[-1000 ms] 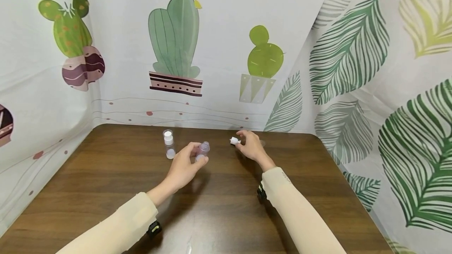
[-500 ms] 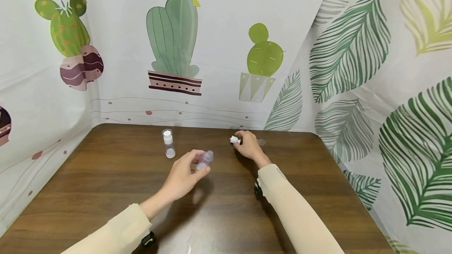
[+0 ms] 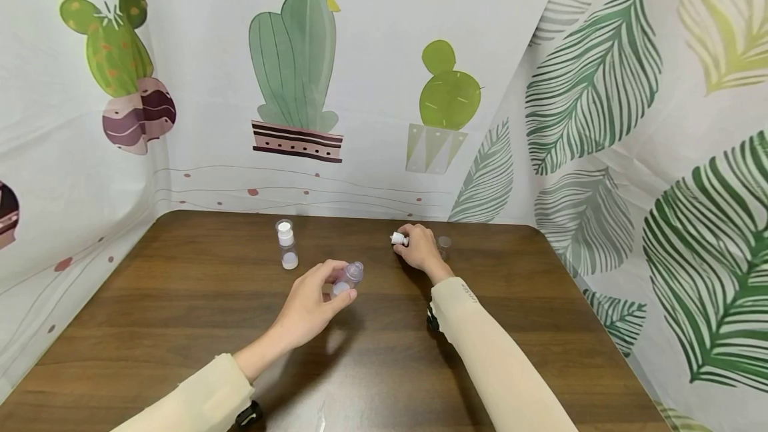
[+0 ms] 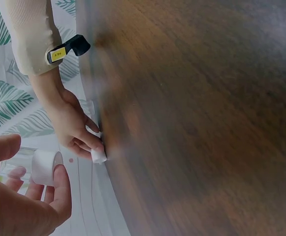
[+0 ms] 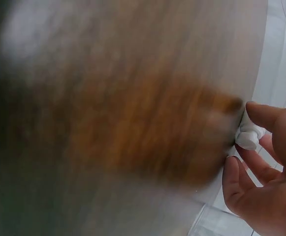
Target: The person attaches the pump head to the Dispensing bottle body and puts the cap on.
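Note:
My left hand (image 3: 307, 299) holds a small clear bottle (image 3: 354, 272) above the middle of the table, its neck leaning up and to the right. In the left wrist view the bottle's white base (image 4: 45, 167) shows between thumb and fingers. Toward the table's far edge, my right hand (image 3: 421, 248) pinches a small white pump head (image 3: 399, 239), lying sideways close over the wood. The right wrist view shows the pump head's round white end (image 5: 248, 139) between the fingers. Just right of that hand stands a clear cap (image 3: 444, 243), partly hidden by it.
A second clear bottle (image 3: 288, 253) with a white pump top stands at the back left, left of my left hand. The brown wooden table (image 3: 384, 365) ends at a printed cloth backdrop (image 3: 372, 85) behind and on both sides.
My left hand has drawn slightly nearer and tilted the bottle further to the right. The right hand has shifted a little left with the pump head, baring more of the clear cap.

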`<action>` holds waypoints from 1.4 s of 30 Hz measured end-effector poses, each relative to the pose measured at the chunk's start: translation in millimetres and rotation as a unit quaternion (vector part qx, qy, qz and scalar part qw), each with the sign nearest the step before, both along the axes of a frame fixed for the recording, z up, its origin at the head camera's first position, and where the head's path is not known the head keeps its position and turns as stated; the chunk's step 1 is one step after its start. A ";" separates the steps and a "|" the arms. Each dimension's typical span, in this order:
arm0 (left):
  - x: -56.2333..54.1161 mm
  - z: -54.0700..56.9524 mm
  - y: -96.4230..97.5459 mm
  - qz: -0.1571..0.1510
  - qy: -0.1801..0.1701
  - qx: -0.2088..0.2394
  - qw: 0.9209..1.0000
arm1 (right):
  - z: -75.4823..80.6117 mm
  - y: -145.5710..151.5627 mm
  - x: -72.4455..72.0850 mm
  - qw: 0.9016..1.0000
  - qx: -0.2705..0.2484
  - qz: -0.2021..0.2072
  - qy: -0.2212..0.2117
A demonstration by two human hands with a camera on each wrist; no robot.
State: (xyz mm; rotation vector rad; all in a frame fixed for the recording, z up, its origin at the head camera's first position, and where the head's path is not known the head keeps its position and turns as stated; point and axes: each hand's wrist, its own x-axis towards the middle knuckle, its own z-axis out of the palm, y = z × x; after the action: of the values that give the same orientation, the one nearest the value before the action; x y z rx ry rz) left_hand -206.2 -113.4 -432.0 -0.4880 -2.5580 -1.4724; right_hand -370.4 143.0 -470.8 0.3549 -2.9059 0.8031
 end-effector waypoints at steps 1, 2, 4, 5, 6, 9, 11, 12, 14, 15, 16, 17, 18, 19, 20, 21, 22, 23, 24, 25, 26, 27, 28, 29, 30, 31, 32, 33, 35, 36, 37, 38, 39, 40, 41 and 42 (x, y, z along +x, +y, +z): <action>0.1 -0.2 -0.2 0.001 0.000 0.000 1.000 | 0.0 -0.2 0.0 1.000 -0.001 -0.001 0.001; 0.1 -0.4 -0.5 0.002 0.000 0.001 1.000 | -0.2 0.0 0.0 1.000 -0.001 -0.001 0.002; 0.2 -0.8 -1.0 0.004 0.002 0.000 1.000 | -0.3 0.7 0.4 1.000 0.001 0.001 0.005; 0.1 -0.9 -1.2 0.005 0.002 0.000 1.000 | -0.4 0.9 0.6 1.000 0.001 0.003 0.005; 0.1 -1.0 -1.4 0.006 0.002 0.000 1.000 | -0.5 1.2 0.7 1.000 0.000 0.004 0.005; -0.6 -1.1 -2.0 0.007 0.004 -0.001 1.000 | -0.4 2.0 1.3 1.000 -0.008 0.006 0.005; -1.4 -0.9 -2.4 0.010 0.006 -0.002 1.000 | 0.2 2.2 1.6 1.000 -0.017 0.008 0.003; -2.0 -0.8 -2.6 0.012 0.008 -0.003 1.000 | 0.8 2.4 1.7 1.000 -0.022 0.010 0.003; -3.5 -0.8 -2.6 0.015 0.012 -0.006 1.000 | 2.4 3.4 2.5 0.999 -0.027 0.015 0.005; -4.3 -0.9 -2.5 0.017 0.014 -0.007 1.000 | 3.5 3.9 3.1 0.999 -0.029 0.019 0.006; -5.2 -1.1 -2.4 0.019 0.017 -0.009 1.000 | 4.7 4.4 3.7 0.999 -0.030 0.022 0.009; -6.0 -1.2 -2.3 0.021 0.020 -0.011 1.000 | 6.2 4.9 4.6 0.999 -0.031 0.026 0.012; -6.8 -1.2 -2.1 0.021 0.023 -0.013 0.999 | 7.9 5.4 5.6 0.999 -0.034 0.029 0.015; -7.5 -1.2 -1.8 0.022 0.026 -0.015 0.999 | 9.7 5.8 6.6 0.999 -0.037 0.032 0.017; -8.1 -1.2 -1.5 0.023 0.029 -0.016 0.999 | 11.8 6.2 7.9 0.998 -0.041 0.034 0.021; -8.6 -1.2 -1.1 0.024 0.031 -0.018 0.999 | 13.9 6.6 9.2 0.998 -0.045 0.036 0.025; -9.1 -1.1 -0.8 0.026 0.034 -0.020 0.999 | 16.1 6.7 10.6 0.998 -0.050 0.037 0.026; -9.6 -1.3 -0.5 0.027 0.037 -0.021 0.999 | 18.2 7.0 12.1 0.997 -0.055 0.039 0.026; -10.1 -1.3 -0.3 0.029 0.038 -0.022 0.999 | 19.9 7.2 13.5 0.997 -0.057 0.040 0.027; -10.7 -1.4 -0.2 0.031 0.039 -0.024 0.998 | 21.7 7.4 15.0 0.997 -0.059 0.041 0.030; -11.3 -1.8 -0.3 0.032 0.040 -0.025 0.998 | 23.3 7.6 16.7 0.997 -0.059 0.043 0.032; -11.8 -1.9 -0.5 0.035 0.040 -0.028 0.998 | 24.9 7.5 18.5 0.997 -0.058 0.044 0.033; -12.3 -2.0 -0.8 0.037 0.040 -0.030 0.998 | 26.4 7.5 20.4 0.997 -0.059 0.046 0.036; -12.7 -2.3 -1.2 0.040 0.040 -0.031 0.998 | 27.9 7.3 22.3 0.996 -0.058 0.049 0.040; -13.0 -2.4 -1.5 0.042 0.038 -0.034 0.998 | 29.7 7.1 24.3 0.996 -0.059 0.051 0.044; -13.2 -2.7 -1.9 0.044 0.037 -0.035 0.998 | 31.7 7.0 26.6 0.996 -0.063 0.052 0.046; -13.3 -2.9 -2.2 0.046 0.036 -0.036 0.998 | 33.7 6.8 28.9 0.995 -0.065 0.055 0.049; -13.5 -3.3 -2.4 0.047 0.035 -0.038 0.998 | 36.0 6.6 31.1 0.995 -0.070 0.057 0.051; -13.8 -4.3 -2.7 0.049 0.035 -0.039 0.997 | 40.4 6.5 35.7 0.993 -0.081 0.060 0.054; -13.8 -4.6 -2.6 0.050 0.037 -0.038 0.997 | 42.7 6.5 38.0 0.993 -0.086 0.063 0.055; -13.7 -4.9 -2.7 0.051 0.038 -0.037 0.997 | 44.8 6.5 40.5 0.992 -0.090 0.066 0.057; -13.6 -5.1 -2.7 0.052 0.041 -0.036 0.997 | 47.0 6.3 42.8 0.992 -0.096 0.068 0.055; -13.6 -5.5 -2.7 0.053 0.044 -0.035 0.997 | 49.2 6.1 45.2 0.991 -0.101 0.069 0.054; -13.3 -5.5 -2.7 0.054 0.046 -0.034 0.997 | 51.2 6.0 47.6 0.990 -0.106 0.071 0.052; -13.2 -5.8 -2.7 0.056 0.048 -0.034 0.997 | 53.4 5.9 50.1 0.990 -0.110 0.072 0.050; -13.1 -6.0 -2.8 0.057 0.049 -0.033 0.997 | 55.3 5.7 52.7 0.990 -0.113 0.074 0.047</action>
State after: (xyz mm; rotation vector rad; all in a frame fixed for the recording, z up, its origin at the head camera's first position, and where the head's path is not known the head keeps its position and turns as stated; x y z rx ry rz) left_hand -219.3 -116.2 -438.0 -0.4039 -2.5198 -1.2975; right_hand -317.8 148.7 -415.5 0.5728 -2.6890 1.0946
